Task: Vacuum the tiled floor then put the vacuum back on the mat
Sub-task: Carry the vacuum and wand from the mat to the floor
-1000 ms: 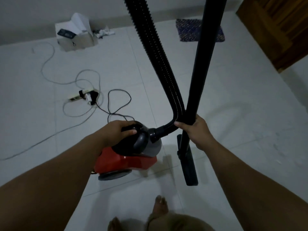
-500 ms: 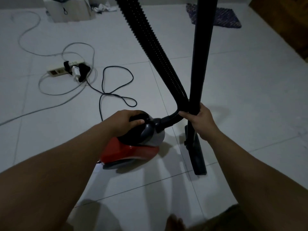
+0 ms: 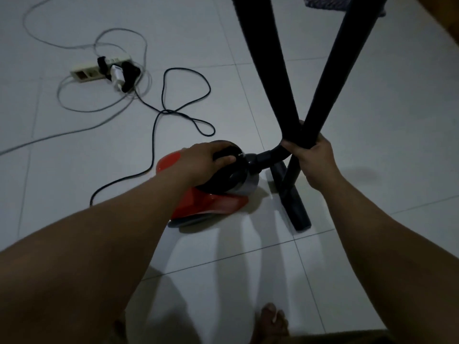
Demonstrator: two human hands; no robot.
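Note:
A red and black canister vacuum point(image 3: 211, 202) sits on the white tiled floor point(image 3: 372, 108) in the middle of the view. My left hand point(image 3: 201, 162) grips the black handle on top of it. A ribbed black hose point(image 3: 268, 65) rises from its front. My right hand point(image 3: 314, 160) is closed around both the hose's lower bend and the black rigid tube point(image 3: 347, 58). The tube's flat nozzle point(image 3: 295, 204) rests on the tile right of the canister. A corner of the dark patterned mat point(image 3: 320, 2) shows at the top edge.
The vacuum's black cord point(image 3: 159, 135) loops across the floor to a white power strip point(image 3: 99, 72) at the upper left, with grey cables coiled around it. My bare foot point(image 3: 273, 321) stands at the bottom edge.
The view has tipped down and moved forward, so the box and wooden door have left the frame. The canister has turned slightly. Both hands keep their grips.

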